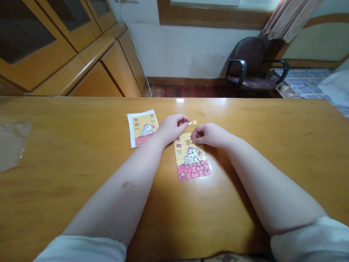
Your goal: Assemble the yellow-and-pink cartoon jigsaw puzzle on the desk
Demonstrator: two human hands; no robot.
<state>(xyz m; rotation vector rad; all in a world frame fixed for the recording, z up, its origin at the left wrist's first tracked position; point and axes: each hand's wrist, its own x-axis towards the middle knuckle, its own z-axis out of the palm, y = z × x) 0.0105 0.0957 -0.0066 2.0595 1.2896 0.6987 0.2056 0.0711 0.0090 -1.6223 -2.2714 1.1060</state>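
Observation:
A small jigsaw puzzle (192, 160), yellow above and pink below with a white cartoon animal, lies on the wooden table (81, 153). My left hand (171, 128) rests at its upper left corner, fingers pinched on a yellow puzzle piece (190, 123). A second loose piece (194, 122) lies just beside it. My right hand (208, 134) sits curled over the puzzle's top right part, fingertips pressed down near a gap in the pieces. To the left lies the printed reference picture (142, 127) of the same image.
A clear plastic bag (12, 143) lies at the table's far left. Beyond the table stand wooden cabinets (68, 43) at left, a dark office chair (252, 63) at right, and a white cable (135, 51) down the wall.

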